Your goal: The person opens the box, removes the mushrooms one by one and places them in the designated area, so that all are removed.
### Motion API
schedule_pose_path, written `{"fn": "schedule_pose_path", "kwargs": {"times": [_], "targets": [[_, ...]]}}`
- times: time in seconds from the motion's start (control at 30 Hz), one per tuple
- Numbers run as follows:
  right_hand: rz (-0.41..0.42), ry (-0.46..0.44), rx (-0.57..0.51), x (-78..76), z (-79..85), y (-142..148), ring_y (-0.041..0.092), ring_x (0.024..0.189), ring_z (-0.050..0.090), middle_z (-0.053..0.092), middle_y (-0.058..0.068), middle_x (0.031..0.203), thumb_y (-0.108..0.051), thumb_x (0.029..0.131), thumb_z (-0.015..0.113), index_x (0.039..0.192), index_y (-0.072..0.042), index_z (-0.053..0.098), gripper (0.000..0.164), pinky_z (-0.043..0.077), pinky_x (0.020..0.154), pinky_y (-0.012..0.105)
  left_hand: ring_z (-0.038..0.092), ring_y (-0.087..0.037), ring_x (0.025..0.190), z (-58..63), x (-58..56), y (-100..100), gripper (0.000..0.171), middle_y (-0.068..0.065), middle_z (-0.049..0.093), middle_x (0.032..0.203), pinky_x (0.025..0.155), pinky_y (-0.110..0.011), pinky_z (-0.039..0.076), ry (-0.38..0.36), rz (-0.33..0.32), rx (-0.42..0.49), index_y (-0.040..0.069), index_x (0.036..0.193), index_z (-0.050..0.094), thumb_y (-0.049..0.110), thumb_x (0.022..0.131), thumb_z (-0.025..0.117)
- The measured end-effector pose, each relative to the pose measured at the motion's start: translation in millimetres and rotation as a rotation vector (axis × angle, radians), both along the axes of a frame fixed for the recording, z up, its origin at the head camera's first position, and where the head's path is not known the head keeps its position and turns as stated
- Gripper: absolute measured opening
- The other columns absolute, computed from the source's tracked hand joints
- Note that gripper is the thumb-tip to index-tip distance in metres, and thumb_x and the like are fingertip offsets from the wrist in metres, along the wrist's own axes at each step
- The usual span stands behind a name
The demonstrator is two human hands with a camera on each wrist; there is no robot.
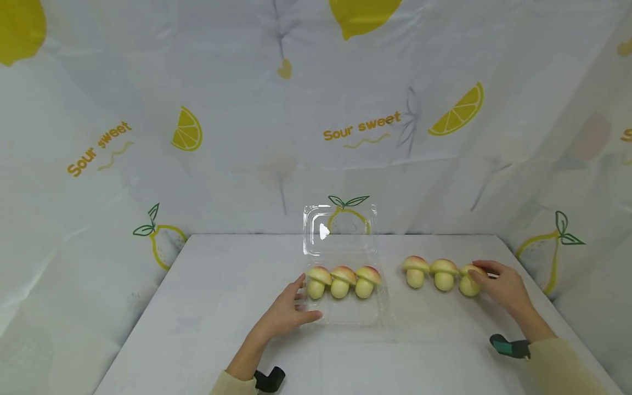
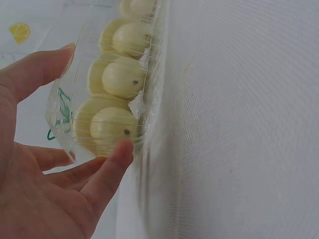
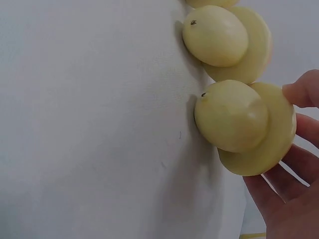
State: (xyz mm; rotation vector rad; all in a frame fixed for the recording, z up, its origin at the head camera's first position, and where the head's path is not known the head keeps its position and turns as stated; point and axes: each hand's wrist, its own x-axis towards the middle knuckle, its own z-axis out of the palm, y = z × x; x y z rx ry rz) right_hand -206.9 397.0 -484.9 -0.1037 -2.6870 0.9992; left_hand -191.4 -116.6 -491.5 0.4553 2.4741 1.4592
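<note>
A clear plastic box [image 1: 345,314] lies open in the middle of the table, its lid [image 1: 340,230] raised at the back. Three toy mushrooms [image 1: 340,286] with pale yellow stems and reddish caps fill its back row. My left hand [image 1: 281,314] holds the box at its left side, thumb and fingers spread along the wall. To the right of the box, three more mushrooms stand in a row. The rightmost mushroom [image 3: 234,117] is between the thumb and fingers of my right hand [image 1: 506,288], which grips its cap. Beside it are a middle mushroom [image 1: 444,276] and a left mushroom [image 1: 415,272].
The white table [image 1: 207,296] ends at a hanging cloth [image 1: 237,137] printed with lemons, which stands close behind the lid and along both sides. A dark strap device [image 1: 270,379] sits at the left wrist, another strap device [image 1: 511,347] at the right.
</note>
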Motion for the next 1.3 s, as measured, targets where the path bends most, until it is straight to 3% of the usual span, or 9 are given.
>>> {"fn": "schedule_pose_path", "kwargs": {"times": [0.17,0.27,0.37,0.63,0.73,0.83,1.0,1.13,1.3], "targets": [[0.005,-0.039,0.002,1.0,0.8,-0.7,0.053,0.113,0.054,0.057,0.038,0.128,-0.034,0.103,0.061,0.129,0.013,0.057,0.054,0.053,0.082,0.038,0.054,-0.041,0.128,1.4,0.9,1.2,0.105,-0.024,0.040,0.153,0.099,-0.049,0.053,0.000,0.004,0.007,0.004,0.161,0.022,0.037,0.084,0.084],[0.012,-0.057,-0.010,1.0,1.0,-0.9,0.054,0.116,0.051,0.054,0.039,0.131,-0.034,0.104,0.059,0.131,0.014,0.055,0.056,0.049,0.090,0.060,0.053,-0.041,0.128,1.8,1.0,1.6,0.105,-0.024,0.040,0.153,0.099,-0.049,0.053,0.005,0.003,0.013,0.003,0.161,0.022,0.036,0.083,0.084],[0.015,-0.063,-0.020,1.4,0.8,-0.5,0.055,0.118,0.050,0.052,0.040,0.132,-0.034,0.104,0.058,0.133,0.015,0.053,0.058,0.046,0.093,0.064,0.052,-0.042,0.129,1.2,1.0,1.7,0.104,-0.025,0.040,0.153,0.099,-0.049,0.052,0.009,0.004,0.008,0.002,0.161,0.022,0.036,0.084,0.084],[0.024,-0.059,0.008,4.3,-0.7,4.6,0.052,0.117,0.052,0.054,0.038,0.131,-0.032,0.103,0.061,0.132,0.014,0.055,0.055,0.052,0.087,0.053,0.052,-0.041,0.129,-0.2,1.9,0.7,0.104,-0.024,0.040,0.153,0.100,-0.049,0.052,0.004,0.003,0.003,0.003,0.161,0.022,0.036,0.084,0.084],[0.038,-0.052,0.012,5.0,0.6,5.1,0.052,0.116,0.053,0.055,0.038,0.130,-0.031,0.103,0.062,0.131,0.014,0.056,0.054,0.055,0.081,0.032,0.053,-0.041,0.129,-0.5,1.7,0.5,0.104,-0.023,0.040,0.153,0.099,-0.049,0.052,0.001,0.005,0.002,0.004,0.161,0.022,0.037,0.084,0.084],[0.042,-0.046,0.010,5.1,2.4,5.2,0.052,0.115,0.054,0.056,0.037,0.129,-0.031,0.102,0.063,0.130,0.014,0.057,0.053,0.046,0.070,0.013,0.054,-0.041,0.128,-0.5,1.3,0.5,0.104,-0.023,0.040,0.153,0.099,-0.049,0.053,0.001,0.006,0.003,0.004,0.161,0.022,0.037,0.084,0.083],[0.031,-0.028,0.024,5.5,3.6,6.1,0.050,0.113,0.056,0.059,0.036,0.127,-0.031,0.101,0.065,0.128,0.013,0.059,0.051,0.047,0.069,0.012,0.053,-0.041,0.128,-1.1,0.7,0.5,0.104,-0.024,0.039,0.153,0.099,-0.049,0.053,0.001,0.001,0.007,0.004,0.161,0.021,0.036,0.084,0.083],[0.023,-0.033,0.030,7.2,5.8,6.5,0.051,0.113,0.054,0.058,0.037,0.127,-0.032,0.102,0.063,0.128,0.013,0.059,0.052,0.057,0.082,0.032,0.053,-0.041,0.129,-1.2,0.5,0.4,0.104,-0.024,0.039,0.154,0.099,-0.049,0.053,0.002,0.000,0.009,0.004,0.161,0.021,0.037,0.085,0.083],[0.039,-0.047,0.059,11.6,12.5,4.7,0.060,0.118,0.050,0.051,0.041,0.132,-0.033,0.103,0.060,0.130,0.013,0.056,0.054,0.049,0.091,0.066,0.054,-0.042,0.128,-0.1,0.8,0.4,0.104,-0.024,0.040,0.153,0.098,-0.050,0.053,0.006,0.002,0.006,0.004,0.161,0.022,0.038,0.084,0.083]]}}
